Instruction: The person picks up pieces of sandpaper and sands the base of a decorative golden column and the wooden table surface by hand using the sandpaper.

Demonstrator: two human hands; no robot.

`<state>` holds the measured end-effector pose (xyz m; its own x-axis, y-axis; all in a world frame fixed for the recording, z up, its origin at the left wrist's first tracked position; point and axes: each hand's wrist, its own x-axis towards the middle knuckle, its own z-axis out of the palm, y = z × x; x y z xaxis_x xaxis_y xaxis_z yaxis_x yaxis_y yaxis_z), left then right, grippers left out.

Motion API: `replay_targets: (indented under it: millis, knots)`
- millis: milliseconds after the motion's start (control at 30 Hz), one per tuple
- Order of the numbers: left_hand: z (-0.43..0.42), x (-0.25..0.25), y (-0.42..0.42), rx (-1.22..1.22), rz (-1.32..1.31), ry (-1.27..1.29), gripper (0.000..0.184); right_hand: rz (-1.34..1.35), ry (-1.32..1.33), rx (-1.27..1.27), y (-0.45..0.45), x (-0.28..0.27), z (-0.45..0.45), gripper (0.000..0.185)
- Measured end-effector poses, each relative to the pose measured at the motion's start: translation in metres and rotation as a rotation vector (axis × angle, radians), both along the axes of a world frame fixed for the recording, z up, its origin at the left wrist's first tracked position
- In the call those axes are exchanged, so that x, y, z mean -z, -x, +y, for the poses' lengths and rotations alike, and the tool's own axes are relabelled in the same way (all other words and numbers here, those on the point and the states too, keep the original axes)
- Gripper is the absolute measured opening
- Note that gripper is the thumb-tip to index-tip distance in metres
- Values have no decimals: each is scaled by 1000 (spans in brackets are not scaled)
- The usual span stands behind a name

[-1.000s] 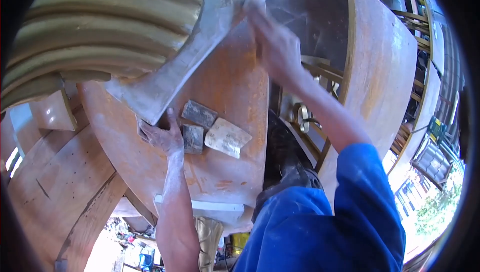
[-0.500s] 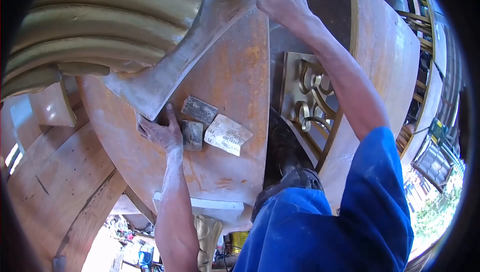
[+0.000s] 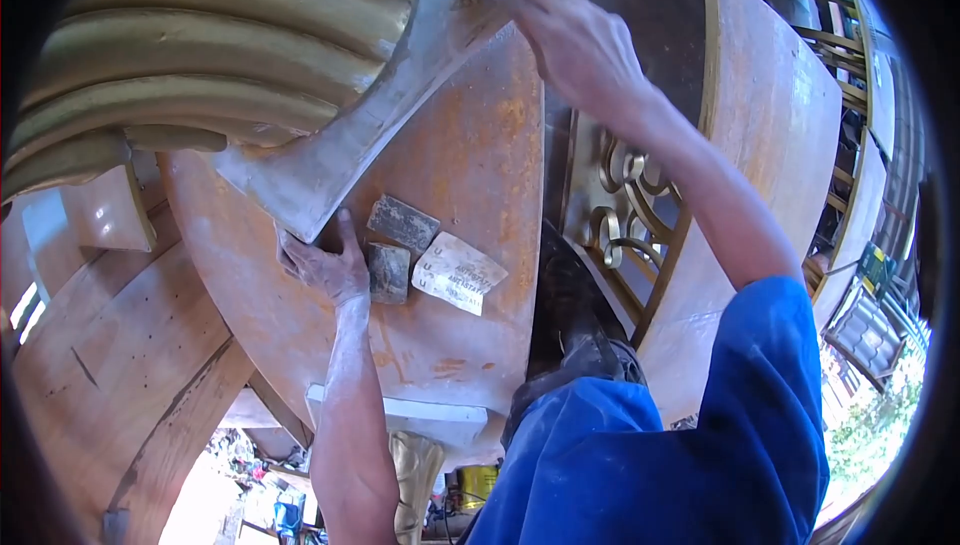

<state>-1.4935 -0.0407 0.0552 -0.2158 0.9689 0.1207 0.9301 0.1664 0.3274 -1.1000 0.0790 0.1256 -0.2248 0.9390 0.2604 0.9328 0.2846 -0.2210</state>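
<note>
A gold fluted pedestal lies on its side at the upper left, its pale, dusty flared base turned toward me. My left hand grips the base's lower corner, thumb up along the edge and fingers partly hidden behind it. Against the base's far upper end presses my right hand, its fingers together and blurred; anything beneath them is hidden. Beside my left hand lie two worn grey blocks, an upper one and a lower one, and a piece of sandpaper, printed back up.
An orange-stained curved wooden board supports these things. To the right stand another curved panel and a gold scrollwork piece. Large wooden boards lean at the left. A white-edged piece sits near my left forearm.
My right hand has shifted slightly right and down along the upper end of the base, its fingers now more blurred. My left hand keeps its grip on the corner.
</note>
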Motion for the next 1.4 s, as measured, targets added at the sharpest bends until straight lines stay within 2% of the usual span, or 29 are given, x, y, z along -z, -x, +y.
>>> replay_targets:
  millis: [167,333,467,667,800,1000,1067,1100,1167,1233,1267,1333,1400]
  knots:
    - [1,0,0,34,19,-42,86,38,76,153,25,-9,-12,53]
    - [0,0,0,0,-14,-9,87,-91,62,127,15,0,42,56]
    - [-2,-3,0,18,-5,-19,87,-91,37,175,22,-1,-2,53]
    - [1,-1,-1,17,-4,-32,87,-140,1,158,20,-2,45,55]
    - [-4,-5,-1,27,-3,-35,88,-28,91,220,32,-3,-10,54]
    - [1,1,-1,10,-22,-25,89,-43,52,195,8,12,53,53]
    - [-2,-1,0,9,-15,-22,90,70,115,343,51,6,8,54]
    - [-1,-2,-1,10,-9,-26,90,68,105,335,76,1,-23,54]
    - [2,-2,-1,29,15,-26,91,261,70,69,111,-3,-75,59]
    - [6,-2,-4,47,7,-22,91,76,682,208,70,-36,-49,63]
    - [10,0,-5,36,-1,-35,91,74,684,199,54,-20,-38,63]
    - [1,-2,-3,8,-9,-35,91,-103,-2,281,38,11,-31,54]
    - [0,-1,-6,1,-4,-36,91,-77,0,198,55,13,-44,55]
